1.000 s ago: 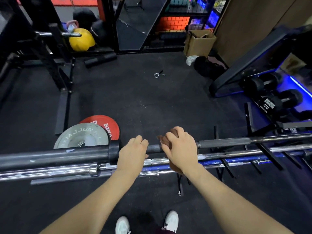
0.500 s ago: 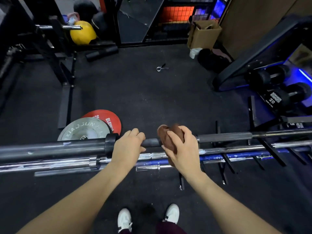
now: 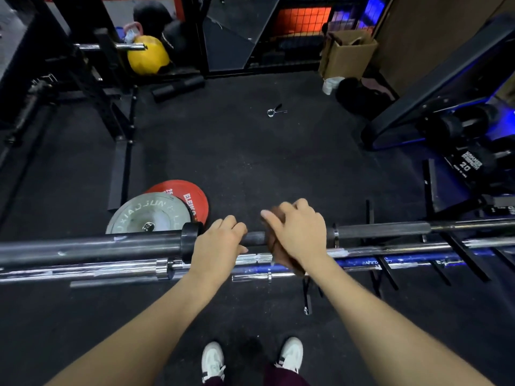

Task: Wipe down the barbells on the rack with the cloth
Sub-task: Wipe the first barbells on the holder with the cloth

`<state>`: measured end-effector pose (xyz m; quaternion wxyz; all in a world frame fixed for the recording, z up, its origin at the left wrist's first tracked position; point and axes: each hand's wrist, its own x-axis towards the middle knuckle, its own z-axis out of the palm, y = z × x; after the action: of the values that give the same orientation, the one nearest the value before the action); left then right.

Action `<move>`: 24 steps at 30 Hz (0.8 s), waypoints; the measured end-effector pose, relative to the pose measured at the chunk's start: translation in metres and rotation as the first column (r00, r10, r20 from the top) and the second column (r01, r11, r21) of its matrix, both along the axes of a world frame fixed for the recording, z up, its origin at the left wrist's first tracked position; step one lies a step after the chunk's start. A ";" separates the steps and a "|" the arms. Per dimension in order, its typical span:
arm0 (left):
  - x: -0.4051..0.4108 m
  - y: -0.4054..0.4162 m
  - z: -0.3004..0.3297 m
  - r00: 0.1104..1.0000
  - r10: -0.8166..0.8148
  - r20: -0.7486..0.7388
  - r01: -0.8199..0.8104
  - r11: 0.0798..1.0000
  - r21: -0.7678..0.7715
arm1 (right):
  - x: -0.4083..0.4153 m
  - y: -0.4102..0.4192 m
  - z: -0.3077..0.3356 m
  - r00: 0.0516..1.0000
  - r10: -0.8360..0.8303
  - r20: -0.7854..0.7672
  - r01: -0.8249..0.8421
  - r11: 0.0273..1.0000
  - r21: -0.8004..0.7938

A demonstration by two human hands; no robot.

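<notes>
Fingers (image 3: 232,224) of both hands curled over top barbell (image 3: 376,230), right hand's (image 3: 299,232) round cloth (image 3: 274,247).

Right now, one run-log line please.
left hand grips top barbell | right hand holds cloth around shaft | wiping underway

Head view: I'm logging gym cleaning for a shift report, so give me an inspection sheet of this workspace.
Surface: dark rubber floor, speckled.
Job's things: dark barbell lies across the rack, topmost; chrome barbell and a blue-marked barbell lie below it. Brown cloth is wrapped on the dark barbell's shaft.
Clutter: grey plate overlapping a red plate on the floor; spring collar; cardboard box; yellow ball.
Hands: left hand grips the shaft beside the sleeve collar; right hand holds the cloth round the shaft.
Cables: nothing seen.
Surroundings: dumbbells at right; black rack frame at left; white shoes below.
</notes>
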<state>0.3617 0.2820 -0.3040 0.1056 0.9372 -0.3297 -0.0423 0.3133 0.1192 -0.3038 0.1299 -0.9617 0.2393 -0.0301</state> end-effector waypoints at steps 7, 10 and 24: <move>-0.001 -0.005 0.002 1.000 -0.006 0.011 0.006 1.000 0.009 | -0.005 0.020 -0.016 0.988 -0.003 0.156 0.040 0.971 -0.236; 0.000 -0.004 -0.002 1.000 -0.023 0.015 0.023 0.999 0.028 | 0.012 0.015 -0.006 0.996 0.018 -0.088 -0.031 0.988 -0.152; -0.001 0.000 -0.003 0.999 0.012 -0.039 -0.015 0.996 -0.089 | -0.009 0.027 -0.020 0.980 0.090 0.180 -0.054 0.979 -0.194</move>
<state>0.3608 0.2822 -0.3071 0.1539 0.9328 -0.3227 -0.0449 0.3040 0.1459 -0.3235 0.0613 -0.9706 0.1871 -0.1386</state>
